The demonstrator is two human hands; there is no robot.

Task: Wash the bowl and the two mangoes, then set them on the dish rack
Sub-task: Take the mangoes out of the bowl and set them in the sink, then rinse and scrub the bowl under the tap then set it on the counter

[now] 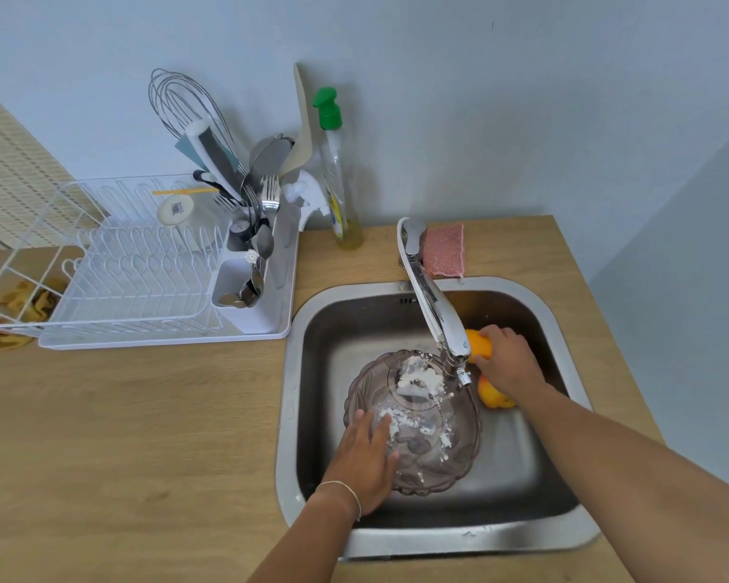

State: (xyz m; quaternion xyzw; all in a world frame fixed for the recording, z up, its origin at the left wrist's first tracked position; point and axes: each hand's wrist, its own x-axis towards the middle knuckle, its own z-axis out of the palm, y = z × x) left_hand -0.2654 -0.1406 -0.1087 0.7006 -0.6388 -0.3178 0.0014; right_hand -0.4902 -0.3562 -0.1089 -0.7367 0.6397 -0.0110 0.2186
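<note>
The bowl (413, 422), clear glass with a scalloped rim and smears of white foam inside, sits in the middle of the steel sink (308, 418) under the chrome tap (434, 313). The left hand (365, 460) reaches in from the near edge, its forearm angled up and to the right, palm laid flat on the bowl's near left rim with the fingers (381, 429) spread a little and resting in the foam. The right hand (508, 361) stretches across the right side of the basin, wrist bent down, curled over 1 orange mango (478, 345) at the far right of the sink; its fingertips are hidden behind the fruit, so how tightly they close cannot be told. The second mango (493, 395), yellow with a red blush, lies on the sink floor just beside the bowl, partly under the right wrist. The white wire dish rack (135, 263) stands on the wooden worktop (123, 435) to the far left.
</note>
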